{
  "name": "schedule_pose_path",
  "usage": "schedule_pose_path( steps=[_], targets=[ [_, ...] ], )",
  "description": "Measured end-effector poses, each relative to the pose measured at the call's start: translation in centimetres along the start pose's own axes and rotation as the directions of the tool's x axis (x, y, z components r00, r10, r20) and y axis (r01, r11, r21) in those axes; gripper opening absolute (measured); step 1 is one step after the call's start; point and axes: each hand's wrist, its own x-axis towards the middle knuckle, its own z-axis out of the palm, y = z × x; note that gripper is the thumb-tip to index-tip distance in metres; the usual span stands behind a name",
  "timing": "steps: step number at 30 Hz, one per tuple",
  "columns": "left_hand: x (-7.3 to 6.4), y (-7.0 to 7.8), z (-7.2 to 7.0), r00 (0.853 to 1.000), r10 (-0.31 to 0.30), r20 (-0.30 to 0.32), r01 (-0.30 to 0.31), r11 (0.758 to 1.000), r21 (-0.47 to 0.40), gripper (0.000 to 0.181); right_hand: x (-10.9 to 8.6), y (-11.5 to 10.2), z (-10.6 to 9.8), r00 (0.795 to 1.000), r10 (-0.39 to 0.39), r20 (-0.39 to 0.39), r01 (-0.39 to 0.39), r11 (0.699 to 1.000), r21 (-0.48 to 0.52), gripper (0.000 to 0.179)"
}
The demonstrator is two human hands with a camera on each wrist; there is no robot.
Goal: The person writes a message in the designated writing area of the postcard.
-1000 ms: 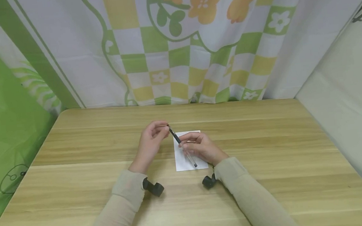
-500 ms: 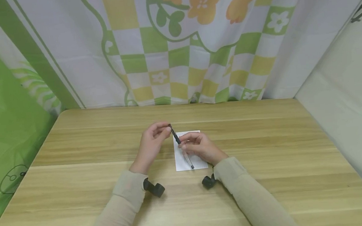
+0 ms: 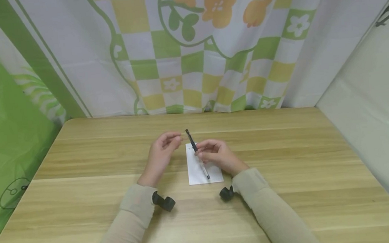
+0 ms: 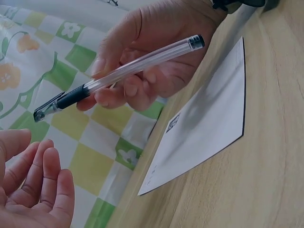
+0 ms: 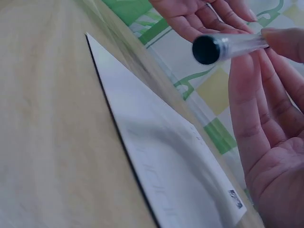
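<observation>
My right hand [image 3: 220,156] pinches a pen [image 3: 203,169] by its middle, between thumb and fingers. The pen has a clear barrel and black end plug, with a black grip and clip at its far end, as the left wrist view shows. It slants above a white sheet or card [image 3: 195,175] lying on the table. Just left of the pen's clip end is my left hand [image 3: 160,153], its fingers loosely bent around nothing. A small gap separates them in the left wrist view. Small dark print and a little printed square [image 4: 173,123] mark the card.
The wooden table [image 3: 101,207] reaches back to a checked, flowered curtain [image 3: 193,63]. Green cloth [image 3: 4,134] hangs on the left, and a pale sheet with dark writing [image 3: 378,82] on the right. Each wrist wears a black camera mount.
My left fingers have let go of the pen's clip end. The right hand has drawn the pen slightly right and turned it steeper, while the left hand has stayed nearly in place.
</observation>
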Motion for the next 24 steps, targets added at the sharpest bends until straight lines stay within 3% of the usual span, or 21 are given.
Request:
schedule_pose_path(
  steps=[8,18,24],
  targets=[
    [0.4,-0.6,-0.4,1.0,-0.008,-0.008,0.008,1.0,0.004,0.034,0.2,-0.8,-1.2,0.994,0.059,-0.097,-0.069,0.992,-0.108,0.035],
    [0.5,-1.0,-1.1,0.999,-0.054,-0.003,0.054,0.998,0.031,0.035,0.2,-1.6,-2.1,0.96,0.148,-0.238,-0.194,0.964,-0.184,0.033],
    [0.6,-1.0,-1.7,0.996,-0.081,-0.021,0.082,0.995,0.059,0.033,0.3,-2.1,-2.4,0.95,0.162,-0.269,-0.228,0.944,-0.24,0.033]
  ],
)
